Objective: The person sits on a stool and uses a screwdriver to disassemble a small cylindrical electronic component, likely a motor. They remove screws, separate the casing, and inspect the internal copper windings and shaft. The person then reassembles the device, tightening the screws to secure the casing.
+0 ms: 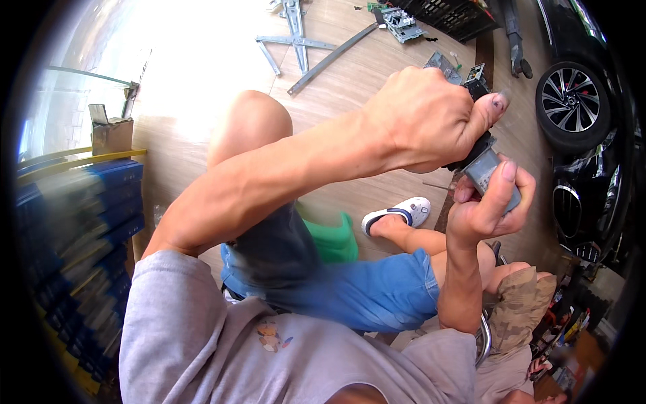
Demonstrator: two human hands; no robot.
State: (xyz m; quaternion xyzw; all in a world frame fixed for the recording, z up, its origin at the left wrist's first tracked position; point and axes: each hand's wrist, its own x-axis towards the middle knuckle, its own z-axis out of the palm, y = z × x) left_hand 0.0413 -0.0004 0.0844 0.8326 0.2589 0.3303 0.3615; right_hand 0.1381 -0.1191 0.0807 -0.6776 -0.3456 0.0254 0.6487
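Note:
In front of my right knee, both hands are closed on one small part. It has a grey, box-like housing [483, 168] and a black section [479, 149]. My left hand [420, 118] wraps in a fist round the black end, its thumb pointing out to the right. Just below, my right hand [488, 210] pinches the grey housing between thumb and curled fingers. Much of the black section is hidden behind my left hand, so its exact kind cannot be made out.
A scissor-shaped metal frame [297, 42] and dismantled electronic parts [402, 27] lie on the tiled floor. A black crate [444, 17] stands beyond. A car wheel [572, 104] is at right, a green stool [340, 239] below me, a person in camouflage shorts [517, 296] nearby.

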